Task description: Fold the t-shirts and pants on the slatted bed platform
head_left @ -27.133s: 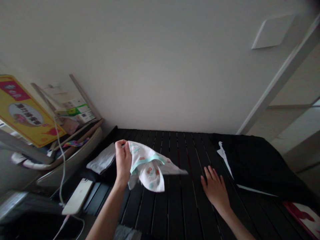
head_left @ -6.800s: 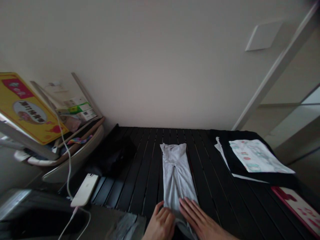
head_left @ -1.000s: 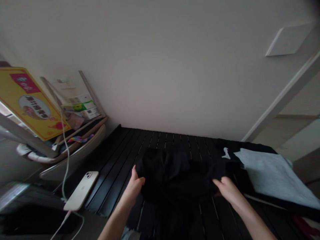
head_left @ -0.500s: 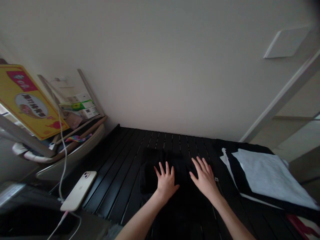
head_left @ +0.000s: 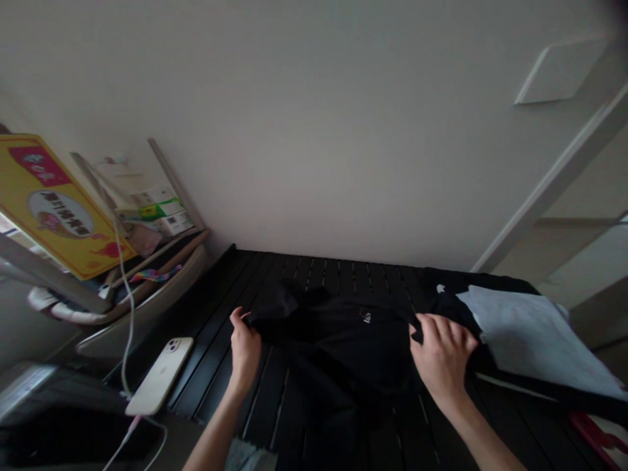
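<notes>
**Pinched at both edges, spread wide**

The left grip point(head_left: 244, 343) is nearly closed, thumb and fingers pinching one edge of a soft black cloth garment point(head_left: 338, 333). The right grip point(head_left: 443, 353) curls its fingers over the opposite edge, holding that side too. Between them the garment lies rumpled across a black slatted table point(head_left: 275, 271), with a small pale logo point(head_left: 366, 316) near its middle. Just beside the right grip, a folded pale grey garment point(head_left: 530, 340) rests on a dark cloth pile point(head_left: 510, 284). Well left, a white smartphone point(head_left: 158, 367) lies on the table, trailing a thin white cable point(head_left: 128, 340).
</notes>
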Demonstrator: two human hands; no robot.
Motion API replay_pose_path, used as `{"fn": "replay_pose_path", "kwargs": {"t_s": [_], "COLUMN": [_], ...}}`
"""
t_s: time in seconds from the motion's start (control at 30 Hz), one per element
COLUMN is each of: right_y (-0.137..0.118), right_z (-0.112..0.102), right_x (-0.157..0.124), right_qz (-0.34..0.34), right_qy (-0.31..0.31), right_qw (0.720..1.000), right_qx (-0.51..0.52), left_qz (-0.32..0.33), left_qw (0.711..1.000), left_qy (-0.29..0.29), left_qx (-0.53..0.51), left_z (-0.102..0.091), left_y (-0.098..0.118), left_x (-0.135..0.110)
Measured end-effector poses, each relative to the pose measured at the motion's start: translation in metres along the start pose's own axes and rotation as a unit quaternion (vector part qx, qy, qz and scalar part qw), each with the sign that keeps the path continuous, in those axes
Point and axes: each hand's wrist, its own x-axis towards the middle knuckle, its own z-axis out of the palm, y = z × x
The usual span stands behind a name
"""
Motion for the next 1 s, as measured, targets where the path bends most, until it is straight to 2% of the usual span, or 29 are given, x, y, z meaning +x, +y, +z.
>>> {"fn": "replay_pose_path", "kwargs": {"t_s": [0.03,0.07,0.1,0.17,0.2,0.23,0.27,0.37,0.43,0.53,0.6,0.77,0.87,1.0], "right_y": [0.003,0.007,0.012,0.022,0.025,0.028,0.028,0.021,0.013,0.005,0.004,0.008,0.019,0.034], "right_z": [-0.005,-0.008,-0.008,-0.003,0.001,0.007,0.012,0.030,0.042,0.060,0.069,0.076,0.069,0.055], "right_x": [-0.001,-0.004,-0.007,-0.014,-0.017,-0.018,-0.018,-0.012,-0.009,-0.012,-0.016,-0.010,0.011,0.056], "right_qz": [-0.002,-0.009,-0.021,-0.035,-0.031,-0.024,-0.017,0.006,0.016,0.039,0.051,0.061,0.097,0.150], "right_qy": [-0.037,-0.110,-0.208,-0.390,-0.441,-0.461,-0.453,-0.375,-0.351,-0.357,-0.365,-0.383,-0.353,-0.287], "right_qw": [0.999,0.994,0.977,0.915,0.890,0.880,0.885,0.924,0.935,0.932,0.927,0.918,0.930,0.945], "right_qx": [0.006,0.019,0.041,0.091,0.106,0.112,0.108,0.069,0.048,0.051,0.073,0.085,0.041,-0.034], "left_qz": [-0.006,-0.011,-0.012,0.004,0.024,0.055,0.096,0.218,0.253,0.214,0.177,0.145,0.161,0.166], "left_qw": [0.999,0.997,0.991,0.974,0.967,0.962,0.959,0.953,0.948,0.948,0.948,0.944,0.937,0.929], "left_qy": [0.002,0.004,0.013,0.040,0.051,0.056,0.049,-0.015,-0.068,-0.125,-0.142,-0.154,-0.142,-0.130], "left_qx": [0.034,0.082,0.134,0.223,0.250,0.263,0.263,0.212,0.181,0.200,0.224,0.253,0.277,0.305], "left_z": [-0.004,-0.008,-0.010,-0.013,-0.013,-0.011,-0.008,0.012,0.031,0.059,0.072,0.083,0.083,0.084], "left_y": [-0.004,-0.007,-0.007,-0.003,0.001,0.006,0.011,0.022,0.024,0.014,0.001,-0.032,-0.046,-0.055], "left_x": [-0.003,-0.007,-0.012,-0.022,-0.026,-0.028,-0.028,-0.014,0.004,0.034,0.050,0.060,0.059,0.069]}}
